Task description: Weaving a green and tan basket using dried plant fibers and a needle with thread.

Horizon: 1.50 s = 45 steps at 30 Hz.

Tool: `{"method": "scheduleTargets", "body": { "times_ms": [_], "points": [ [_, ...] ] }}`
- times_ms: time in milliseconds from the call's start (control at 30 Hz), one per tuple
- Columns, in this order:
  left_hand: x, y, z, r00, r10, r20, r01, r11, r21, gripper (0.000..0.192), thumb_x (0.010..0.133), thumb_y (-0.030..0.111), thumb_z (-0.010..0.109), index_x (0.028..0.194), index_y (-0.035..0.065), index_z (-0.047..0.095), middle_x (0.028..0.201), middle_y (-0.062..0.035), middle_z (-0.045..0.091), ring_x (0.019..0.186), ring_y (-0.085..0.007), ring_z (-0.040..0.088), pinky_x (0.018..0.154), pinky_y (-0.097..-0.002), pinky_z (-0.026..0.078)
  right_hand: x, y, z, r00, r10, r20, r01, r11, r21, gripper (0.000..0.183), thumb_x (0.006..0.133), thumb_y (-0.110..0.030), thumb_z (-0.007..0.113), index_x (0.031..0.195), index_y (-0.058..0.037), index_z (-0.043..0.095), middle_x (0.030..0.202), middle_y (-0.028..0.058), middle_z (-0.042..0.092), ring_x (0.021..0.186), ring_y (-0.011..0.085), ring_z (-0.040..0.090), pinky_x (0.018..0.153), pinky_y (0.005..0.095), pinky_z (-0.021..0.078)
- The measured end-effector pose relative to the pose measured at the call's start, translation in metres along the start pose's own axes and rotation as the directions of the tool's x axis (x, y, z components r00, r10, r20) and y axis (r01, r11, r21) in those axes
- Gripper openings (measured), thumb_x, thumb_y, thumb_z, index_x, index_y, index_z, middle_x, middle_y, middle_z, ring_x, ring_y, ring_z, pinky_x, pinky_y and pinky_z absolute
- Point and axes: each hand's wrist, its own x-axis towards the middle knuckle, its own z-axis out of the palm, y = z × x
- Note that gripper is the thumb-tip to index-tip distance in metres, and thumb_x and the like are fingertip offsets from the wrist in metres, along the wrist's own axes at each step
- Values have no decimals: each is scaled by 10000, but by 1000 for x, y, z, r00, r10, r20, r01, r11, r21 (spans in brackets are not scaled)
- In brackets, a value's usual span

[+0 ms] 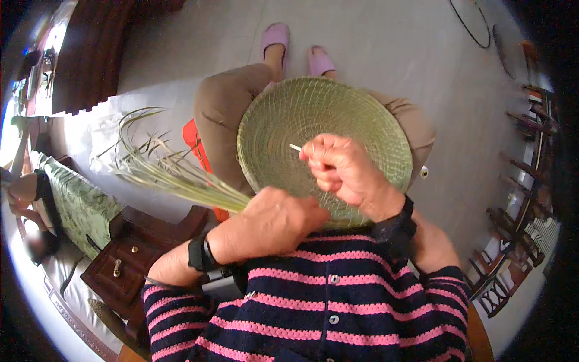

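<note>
A round, shallow coiled-grass basket (280, 117), green with pale stitching, rests tilted across my lap, its hollow side facing up. My left hand (280, 215) is closed at the rim nearest my body, gripping a bundle of long green grass blades (194, 183) that fans out to the left. Its fingertips are partly hidden from view. Above the basket's hollow, my right hand (341, 169) makes a fist around a thin white stick-like piece (295, 147), whose end pokes out past the thumb. What the rest of that piece looks like is hidden in the fist.
A red object (195, 140) shows beside my left knee. To the left stands a dark wooden cabinet (122, 258) with knobs, near a green patterned cloth (77, 203). A person (29, 194) appears at the far left. Dark wooden furniture (511, 231) lines the right side.
</note>
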Motion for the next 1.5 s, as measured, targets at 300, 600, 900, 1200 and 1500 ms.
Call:
{"method": "scheduleTargets", "body": {
  "times_ms": [300, 600, 900, 1200, 1500],
  "points": [
    [-4, -6, 0, 984, -175, -34, 170, 977, -130, 252, 814, 201, 654, 1016, 99, 543, 932, -119, 660, 700, -343, 648, 586, -446, 513, -21, 1, -1, 708, -704, -53, 518, 569, -639, 140, 887, -120, 567, 879, 17, 594, 655, 23, 558, 569, 108, 538, 510, 284, 442],
    [-8, -24, 34, 996, -43, -81, 45, 998, 33, 171, 814, 222, 622, 810, 65, 557, 784, -115, 588, 702, -341, 618, 600, -448, 486, -85, 53, -43, 846, -442, 297, 238, -184, -954, 247, 727, -232, 723, 858, -35, 651, 799, 128, 599, 731, 316, 607, 643, 390, 497],
    [-19, -20, 36, 980, -56, -190, 75, 992, 97, 121, 832, 204, 592, 872, 94, 560, 796, -91, 540, 678, -303, 611, 551, -415, 482, -72, 51, -45, 775, -413, 479, 338, -370, -866, 225, 659, -154, 736, 806, -33, 617, 728, 105, 541, 719, 289, 568, 628, 389, 476],
    [-23, -29, 19, 922, 60, -384, 121, 894, 430, 76, 713, 125, 592, 735, 85, 532, 718, -60, 524, 655, -238, 579, 582, -370, 439, -87, 20, -39, 787, -419, 453, 356, -291, -888, 203, 652, -147, 738, 735, -37, 589, 710, 116, 560, 694, 296, 560, 612, 392, 451],
    [-11, 16, 3, 925, 116, -362, 15, 941, 338, 157, 713, 165, 607, 745, 91, 473, 690, -59, 482, 609, -237, 572, 539, -368, 461, -120, -12, -44, 806, -406, 431, 376, -213, -902, 267, 590, -101, 765, 741, -22, 559, 698, 109, 528, 696, 302, 541, 675, 394, 432]
  ]
}}
